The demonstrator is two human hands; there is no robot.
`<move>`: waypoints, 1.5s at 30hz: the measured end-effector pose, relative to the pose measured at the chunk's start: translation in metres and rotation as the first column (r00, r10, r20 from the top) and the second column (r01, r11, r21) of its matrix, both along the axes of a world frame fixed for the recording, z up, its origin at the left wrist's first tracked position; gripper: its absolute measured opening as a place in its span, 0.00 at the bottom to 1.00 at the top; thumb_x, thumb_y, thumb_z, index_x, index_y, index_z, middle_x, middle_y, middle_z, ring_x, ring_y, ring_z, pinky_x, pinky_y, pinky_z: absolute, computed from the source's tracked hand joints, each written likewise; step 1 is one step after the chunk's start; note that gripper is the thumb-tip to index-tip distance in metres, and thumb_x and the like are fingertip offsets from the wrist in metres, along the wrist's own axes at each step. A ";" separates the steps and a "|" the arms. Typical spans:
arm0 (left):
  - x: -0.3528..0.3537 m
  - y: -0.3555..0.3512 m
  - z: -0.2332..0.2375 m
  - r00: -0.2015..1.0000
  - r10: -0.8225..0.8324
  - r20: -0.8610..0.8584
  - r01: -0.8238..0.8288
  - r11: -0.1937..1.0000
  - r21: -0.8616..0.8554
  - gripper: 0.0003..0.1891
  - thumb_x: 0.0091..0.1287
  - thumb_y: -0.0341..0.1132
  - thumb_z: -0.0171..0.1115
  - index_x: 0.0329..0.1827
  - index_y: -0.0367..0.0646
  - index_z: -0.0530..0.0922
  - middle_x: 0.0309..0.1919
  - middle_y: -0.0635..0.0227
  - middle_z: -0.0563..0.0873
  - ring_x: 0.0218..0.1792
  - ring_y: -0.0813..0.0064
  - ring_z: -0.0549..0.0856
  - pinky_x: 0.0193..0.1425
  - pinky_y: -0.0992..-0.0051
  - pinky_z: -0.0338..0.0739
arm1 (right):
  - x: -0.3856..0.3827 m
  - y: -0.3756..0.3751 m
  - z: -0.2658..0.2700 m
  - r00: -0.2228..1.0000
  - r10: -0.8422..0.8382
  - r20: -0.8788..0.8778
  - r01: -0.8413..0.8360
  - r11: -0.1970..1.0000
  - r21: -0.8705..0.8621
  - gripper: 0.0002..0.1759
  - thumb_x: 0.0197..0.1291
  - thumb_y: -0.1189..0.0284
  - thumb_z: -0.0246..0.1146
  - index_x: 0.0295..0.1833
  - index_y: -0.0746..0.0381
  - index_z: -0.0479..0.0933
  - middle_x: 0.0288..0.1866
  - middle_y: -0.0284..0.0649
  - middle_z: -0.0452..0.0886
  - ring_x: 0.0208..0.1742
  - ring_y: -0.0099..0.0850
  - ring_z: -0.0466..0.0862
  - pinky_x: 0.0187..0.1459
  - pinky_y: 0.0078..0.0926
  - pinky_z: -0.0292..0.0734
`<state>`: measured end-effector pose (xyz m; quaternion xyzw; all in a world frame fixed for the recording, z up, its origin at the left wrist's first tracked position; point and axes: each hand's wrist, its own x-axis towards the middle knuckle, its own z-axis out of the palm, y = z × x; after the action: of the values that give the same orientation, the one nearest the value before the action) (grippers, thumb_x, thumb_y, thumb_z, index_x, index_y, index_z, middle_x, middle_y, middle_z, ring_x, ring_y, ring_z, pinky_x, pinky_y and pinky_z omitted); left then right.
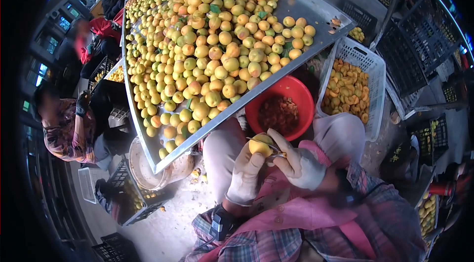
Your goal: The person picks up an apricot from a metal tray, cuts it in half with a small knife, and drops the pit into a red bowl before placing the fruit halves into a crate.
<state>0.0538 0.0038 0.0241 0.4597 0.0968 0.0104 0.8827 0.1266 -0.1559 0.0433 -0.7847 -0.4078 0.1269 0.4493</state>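
My left hand [245, 170], in a pale glove, is closed around a yellow apricot [260, 145] above my lap. Close on its right, my gloved right hand [296, 162] grips a small metal tool [277, 154], which touches the fruit's side. Just beyond my hands stands a red bowl [305, 95] with dark reddish bits, perhaps pits, in it. A white crate [376, 84] at my right holds halved apricots [347, 89]. Whole apricots [207, 59] are heaped on the metal table [232, 110] in front of me.
The metal table's near corner juts out on the left, over a whitish bucket [143, 163]. Black crates [123, 188] stand at lower left, and more [414, 40] are stacked at right. A person [69, 124] sits at left; another in red [101, 32] sits farther back.
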 end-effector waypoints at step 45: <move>0.009 -0.007 0.026 0.997 0.073 -0.033 -0.069 0.991 0.118 0.33 0.65 0.44 0.68 0.64 0.29 0.68 0.51 0.62 0.81 0.50 0.72 0.81 0.55 0.74 0.76 | 0.009 0.007 -0.012 0.983 -0.084 0.161 0.074 0.995 0.068 0.35 0.64 0.67 0.58 0.74 0.61 0.55 0.49 0.50 0.82 0.36 0.45 0.85 0.37 0.40 0.80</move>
<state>0.0626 -0.0027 0.0498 0.5068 0.1288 0.0387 0.8515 0.1352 -0.1487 0.0314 -0.7938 -0.4155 0.0317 0.4430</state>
